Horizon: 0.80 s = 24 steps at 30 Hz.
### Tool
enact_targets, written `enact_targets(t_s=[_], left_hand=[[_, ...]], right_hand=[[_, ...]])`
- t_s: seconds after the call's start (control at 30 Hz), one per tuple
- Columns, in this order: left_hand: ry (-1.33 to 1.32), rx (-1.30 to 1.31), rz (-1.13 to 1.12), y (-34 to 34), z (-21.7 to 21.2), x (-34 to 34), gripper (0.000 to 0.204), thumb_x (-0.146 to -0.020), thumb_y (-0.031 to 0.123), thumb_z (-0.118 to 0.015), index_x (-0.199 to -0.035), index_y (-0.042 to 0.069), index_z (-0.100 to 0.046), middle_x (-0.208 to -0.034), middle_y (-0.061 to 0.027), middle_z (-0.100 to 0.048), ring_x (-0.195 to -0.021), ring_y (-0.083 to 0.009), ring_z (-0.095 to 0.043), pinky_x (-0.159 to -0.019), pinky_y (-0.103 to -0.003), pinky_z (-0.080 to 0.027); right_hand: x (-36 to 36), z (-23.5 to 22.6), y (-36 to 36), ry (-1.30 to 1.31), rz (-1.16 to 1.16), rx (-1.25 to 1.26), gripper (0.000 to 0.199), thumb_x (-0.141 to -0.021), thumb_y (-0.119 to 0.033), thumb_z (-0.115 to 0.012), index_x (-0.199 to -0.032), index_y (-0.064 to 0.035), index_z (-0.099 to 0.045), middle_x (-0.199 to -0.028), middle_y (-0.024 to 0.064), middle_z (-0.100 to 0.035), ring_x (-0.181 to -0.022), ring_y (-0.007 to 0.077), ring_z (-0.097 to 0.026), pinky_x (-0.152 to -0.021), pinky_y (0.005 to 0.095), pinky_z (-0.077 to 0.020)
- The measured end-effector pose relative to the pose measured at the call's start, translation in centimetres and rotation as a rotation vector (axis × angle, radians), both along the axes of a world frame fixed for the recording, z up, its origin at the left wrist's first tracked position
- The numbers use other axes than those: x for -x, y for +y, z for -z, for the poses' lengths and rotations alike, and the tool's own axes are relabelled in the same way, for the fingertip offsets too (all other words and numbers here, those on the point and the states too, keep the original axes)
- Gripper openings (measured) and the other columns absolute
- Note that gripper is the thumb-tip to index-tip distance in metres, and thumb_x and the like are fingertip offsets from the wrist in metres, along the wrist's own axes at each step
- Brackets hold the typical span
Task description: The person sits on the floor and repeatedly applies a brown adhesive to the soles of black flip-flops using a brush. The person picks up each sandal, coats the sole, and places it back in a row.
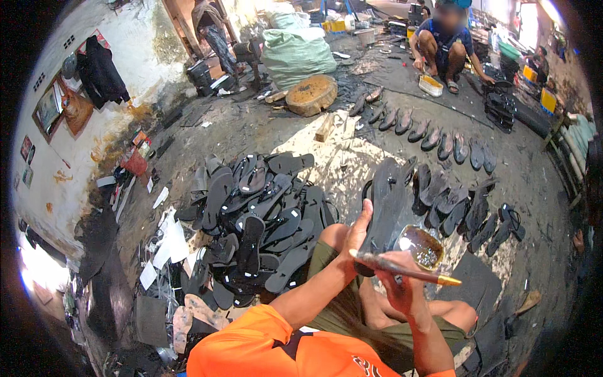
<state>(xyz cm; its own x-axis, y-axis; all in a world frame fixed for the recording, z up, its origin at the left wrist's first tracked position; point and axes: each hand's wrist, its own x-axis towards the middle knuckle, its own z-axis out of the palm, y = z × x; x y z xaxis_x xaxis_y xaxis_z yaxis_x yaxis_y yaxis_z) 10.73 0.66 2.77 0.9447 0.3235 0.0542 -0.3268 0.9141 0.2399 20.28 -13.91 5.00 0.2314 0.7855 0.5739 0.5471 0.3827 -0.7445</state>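
My left hand (357,234) grips a black sandal sole (384,201), holding it up on edge in front of me. A brush with a wooden handle and a brass-coloured end (402,269) lies across the fingers of my right hand (399,279), pointing left toward the sole. Just beyond my right hand sits a small round tin of brownish glue (422,246). I sit with my knees up, in an orange shirt and olive shorts.
A heap of black sandals (257,220) lies to my left. Rows of soles (452,204) spread on the floor ahead and right. Farther off are a round wooden block (311,94), a green sack (296,53) and another person squatting (443,44) at the back.
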Motion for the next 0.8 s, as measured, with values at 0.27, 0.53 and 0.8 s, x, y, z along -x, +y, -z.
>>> enact_targets(t_s=[0.27,0.53,0.8], left_hand=[[0.206,0.024,-0.120,-2.8,3.1,-0.1,0.058,-0.095,0.060,-0.051,-0.116,0.008,-0.065,-0.102,-0.0067,-0.069,-0.084,-0.0176,-0.067,-0.076,-0.031,-0.055],[0.417,0.045,-0.270,-4.8,-1.7,-0.3,0.056,-0.099,0.057,-0.046,-0.118,0.007,-0.062,-0.101,-0.0054,-0.070,-0.084,-0.0163,-0.067,-0.078,-0.031,-0.056],[0.437,-0.011,-0.233,-3.7,-3.3,-0.1,0.059,-0.094,0.062,-0.049,-0.111,0.008,-0.064,-0.096,-0.0066,-0.070,-0.081,-0.0171,-0.068,-0.071,-0.031,-0.058]], right_hand=[[-2.5,0.3,0.9,-0.111,0.092,-0.011,0.018,-0.082,-0.006,-0.070,-0.100,-0.0056,-0.069,-0.095,0.0143,-0.068,-0.087,0.0322,-0.062,-0.078,0.0408,-0.0482],[-5.0,0.4,1.5,0.546,-0.119,0.203,0.026,-0.090,-0.003,-0.065,-0.116,-0.0025,-0.059,-0.094,0.0065,-0.062,-0.084,0.0186,-0.060,-0.074,0.0315,-0.0491],[-2.9,4.8,-0.2,0.101,0.139,0.040,0.034,-0.084,-0.002,-0.072,-0.116,-0.0024,-0.060,-0.101,0.0120,-0.062,-0.089,0.0281,-0.061,-0.080,0.0393,-0.0490]])
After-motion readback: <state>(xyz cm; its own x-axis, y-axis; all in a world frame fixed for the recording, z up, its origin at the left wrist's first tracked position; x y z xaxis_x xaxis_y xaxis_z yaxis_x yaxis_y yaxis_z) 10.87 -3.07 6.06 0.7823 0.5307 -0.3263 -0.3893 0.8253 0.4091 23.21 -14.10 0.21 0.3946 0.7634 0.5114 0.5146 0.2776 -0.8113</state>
